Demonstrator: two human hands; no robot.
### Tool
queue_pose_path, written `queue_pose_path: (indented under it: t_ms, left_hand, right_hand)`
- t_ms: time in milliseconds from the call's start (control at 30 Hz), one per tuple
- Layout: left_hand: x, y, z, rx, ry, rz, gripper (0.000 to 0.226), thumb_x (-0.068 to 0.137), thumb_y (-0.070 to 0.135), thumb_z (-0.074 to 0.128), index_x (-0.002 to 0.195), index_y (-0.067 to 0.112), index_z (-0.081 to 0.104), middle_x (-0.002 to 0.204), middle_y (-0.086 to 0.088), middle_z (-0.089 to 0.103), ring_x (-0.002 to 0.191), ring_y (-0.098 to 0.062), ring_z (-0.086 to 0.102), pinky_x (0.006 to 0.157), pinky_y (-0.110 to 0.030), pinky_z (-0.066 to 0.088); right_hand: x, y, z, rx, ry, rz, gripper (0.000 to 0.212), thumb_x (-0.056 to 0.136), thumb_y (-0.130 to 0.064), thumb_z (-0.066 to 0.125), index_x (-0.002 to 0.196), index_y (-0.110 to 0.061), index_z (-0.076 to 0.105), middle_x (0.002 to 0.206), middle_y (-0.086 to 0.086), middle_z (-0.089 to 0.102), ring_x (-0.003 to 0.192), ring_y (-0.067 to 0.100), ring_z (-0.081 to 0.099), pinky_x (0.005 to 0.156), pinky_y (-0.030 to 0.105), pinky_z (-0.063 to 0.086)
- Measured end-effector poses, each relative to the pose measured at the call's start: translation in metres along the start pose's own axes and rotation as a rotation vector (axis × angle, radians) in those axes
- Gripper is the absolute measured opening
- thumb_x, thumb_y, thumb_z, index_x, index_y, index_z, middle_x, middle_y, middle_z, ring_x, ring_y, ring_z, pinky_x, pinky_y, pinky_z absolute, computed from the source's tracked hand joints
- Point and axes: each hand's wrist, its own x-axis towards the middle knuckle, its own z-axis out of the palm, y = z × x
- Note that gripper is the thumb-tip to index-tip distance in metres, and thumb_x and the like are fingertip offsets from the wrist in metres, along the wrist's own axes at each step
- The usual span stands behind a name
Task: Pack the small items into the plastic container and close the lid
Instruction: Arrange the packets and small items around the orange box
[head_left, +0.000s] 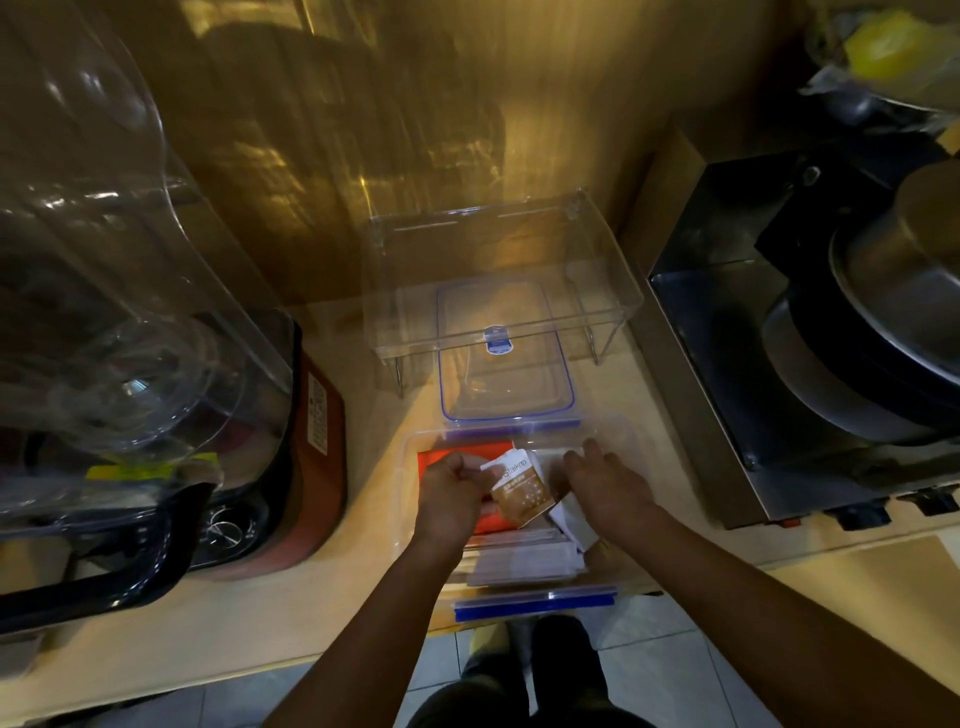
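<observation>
Here, a clear plastic container (618, 434) with blue clips sits at the front edge of the wooden counter (332, 597), its near clip overhanging that edge slightly. Both hands are inside it. The left hand (451, 493) is curled, its fingertips (470, 467) pinching the top white corner of a brown-and-white sachet (519, 491); the sachet hangs tilted between the two hands, above the other contents. The right hand (608, 483) lies just beside the sachet's right edge, fingers loosely bent and reaching down toward the container's far right corner; whether they grip anything there cannot be told. Under the left hand lies a red packet (462, 453) against the container's left wall. White paper packets (524, 558) are stacked toward the near wall. The container's lid (506, 374), clear with a blue rim, rests flat on the counter just behind the container, partly under a clear acrylic stand (498, 270).
</observation>
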Motion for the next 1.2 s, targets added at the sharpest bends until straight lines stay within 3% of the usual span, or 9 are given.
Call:
queue_pose_path:
  t_ms: [167,300,400,500,567,633,733,900,1200]
  left_hand:
    - [0.0,0.0,-0.002,-0.015,-0.016,-0.012,0.008,0.084,0.002,0.064,0.077,0.005,0.059,0.087,-0.014,0.07,0.078,-0.022,0.07,0.063,-0.032,0.06]
    - [0.0,0.0,-0.002,-0.008,-0.004,-0.016,0.012,0.084,0.002,0.064,0.074,0.007,0.058,0.086,-0.014,0.069,0.083,-0.026,0.069,0.071,-0.039,0.059]
    - [-0.001,0.003,-0.001,0.002,0.021,-0.028,0.014,0.084,0.003,0.065,0.073,0.008,0.058,0.083,-0.01,0.069,0.081,-0.024,0.07,0.069,-0.038,0.059]
    - [-0.001,0.008,0.0,-0.1,0.064,-0.058,0.013,0.084,0.001,0.063,0.074,0.007,0.057,0.08,-0.009,0.069,0.069,-0.016,0.069,0.05,-0.026,0.058]
    - [0.0,0.011,0.001,-0.142,0.116,-0.06,0.014,0.084,0.001,0.064,0.073,0.006,0.057,0.076,-0.008,0.068,0.065,-0.016,0.068,0.051,-0.027,0.058]
    - [0.002,0.013,0.002,-0.154,0.156,-0.057,0.017,0.084,0.003,0.066,0.07,0.008,0.057,0.073,-0.008,0.067,0.065,-0.018,0.066,0.054,-0.028,0.058]
    - [0.004,0.016,0.006,-0.204,0.152,-0.073,0.015,0.083,0.005,0.067,0.07,0.008,0.059,0.073,-0.009,0.069,0.064,-0.016,0.068,0.053,-0.024,0.058]
    - [0.003,0.014,0.01,-0.295,0.07,-0.074,0.01,0.083,0.006,0.067,0.074,0.005,0.063,0.078,-0.012,0.071,0.065,-0.015,0.069,0.057,-0.022,0.059]
    - [0.001,0.007,0.016,-0.25,0.012,-0.103,0.01,0.081,0.003,0.067,0.076,0.006,0.06,0.078,-0.012,0.071,0.065,-0.016,0.071,0.065,-0.028,0.06]
  right_hand:
    - [0.004,0.001,-0.007,-0.007,-0.12,-0.018,0.034,0.091,-0.013,0.047,0.125,-0.015,0.046,0.128,0.014,0.052,0.113,0.03,0.056,0.087,0.038,0.046]
    - [0.004,-0.003,-0.01,0.038,-0.175,-0.035,0.028,0.092,-0.031,0.048,0.117,-0.034,0.061,0.127,0.004,0.059,0.112,0.023,0.058,0.087,0.031,0.045]
    - [0.002,-0.002,-0.022,0.136,-0.06,0.038,0.022,0.092,-0.03,0.048,0.1,-0.022,0.066,0.111,0.004,0.067,0.098,0.022,0.063,0.073,0.031,0.046]
    - [-0.001,0.006,-0.037,0.465,0.148,0.102,0.009,0.084,-0.02,0.061,0.082,-0.012,0.066,0.094,0.01,0.07,0.087,0.026,0.064,0.071,0.032,0.046]
    - [-0.003,0.009,-0.045,0.82,0.207,0.121,0.008,0.08,-0.006,0.067,0.073,-0.005,0.064,0.077,0.014,0.067,0.07,0.024,0.061,0.061,0.03,0.047]
    - [-0.009,0.006,-0.049,1.258,0.158,0.165,0.019,0.082,0.001,0.064,0.066,-0.007,0.058,0.066,0.012,0.059,0.054,0.017,0.055,0.045,0.021,0.046]
    - [-0.017,-0.002,-0.047,1.6,-0.045,0.199,0.011,0.086,0.001,0.058,0.081,-0.005,0.066,0.078,0.017,0.068,0.064,0.023,0.064,0.052,0.023,0.057]
    - [-0.019,-0.009,-0.034,1.699,-0.21,0.247,0.012,0.086,-0.001,0.059,0.092,-0.01,0.065,0.074,0.009,0.076,0.066,0.02,0.073,0.053,0.026,0.056]
    - [-0.02,-0.03,-0.025,1.714,-0.036,0.29,0.01,0.083,0.002,0.063,0.089,-0.005,0.066,0.074,0.01,0.068,0.051,0.015,0.059,0.044,0.02,0.042]
